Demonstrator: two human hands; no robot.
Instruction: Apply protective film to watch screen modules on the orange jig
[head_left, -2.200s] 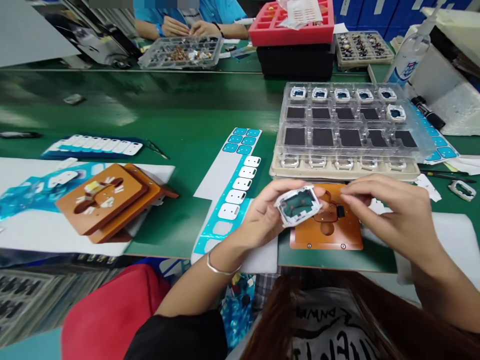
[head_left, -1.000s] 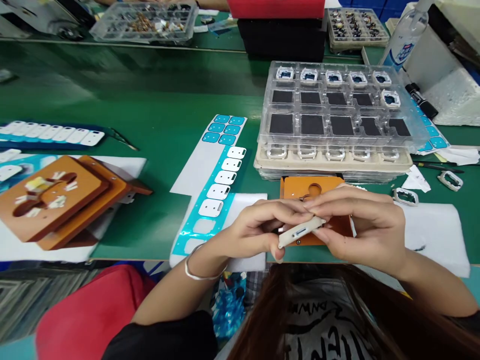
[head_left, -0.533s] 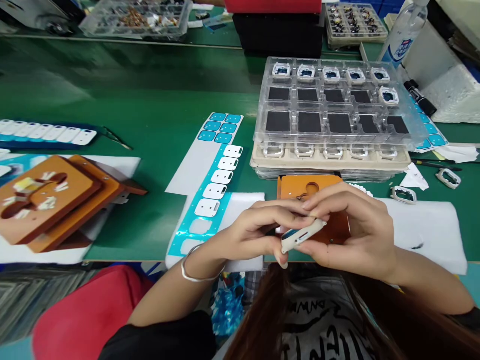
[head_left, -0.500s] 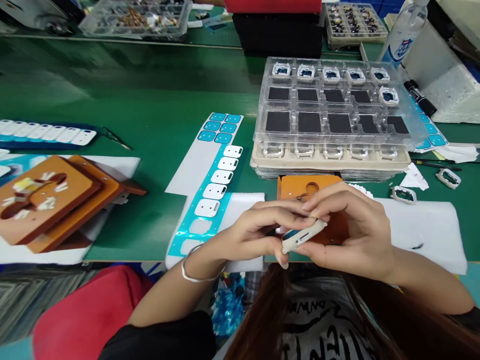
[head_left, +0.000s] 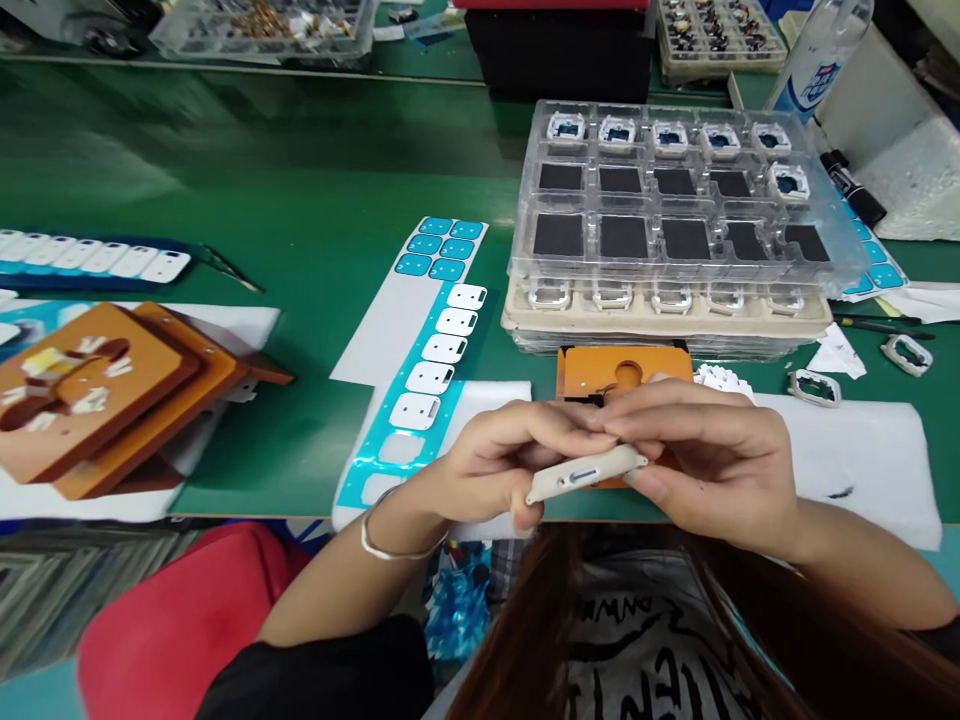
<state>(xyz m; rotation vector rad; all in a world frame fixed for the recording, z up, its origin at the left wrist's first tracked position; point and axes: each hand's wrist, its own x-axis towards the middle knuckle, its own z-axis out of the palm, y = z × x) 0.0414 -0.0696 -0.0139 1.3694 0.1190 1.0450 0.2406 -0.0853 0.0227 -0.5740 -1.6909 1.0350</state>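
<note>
Between both hands I hold a pale watch case (head_left: 585,474), its slotted side edge turned toward me. My left hand (head_left: 502,455) pinches its left end, thumb below and fingers on top. My right hand (head_left: 709,460) grips the right end, its fingers reaching over the upper face, which is hidden. Behind the hands, partly covered, lies an orange fixture block (head_left: 592,368) with a round cut-out. Left of my left hand, a blue backing strip (head_left: 397,450) carries several white adhesive pieces (head_left: 433,377).
A stacked clear tray (head_left: 525,200) holds watch frames and dark squares. Two loose frames (head_left: 815,388) lie to the right by a white foam sheet (head_left: 862,460). Orange stepped fixtures (head_left: 150,390) stand at left, near tweezers (head_left: 229,268). A bottle (head_left: 821,65) stands at back right.
The watch case has been turned so its slotted edge faces me more fully and lies flatter; it shifted slightly left. The right fingers now stretch flatter over it.
</note>
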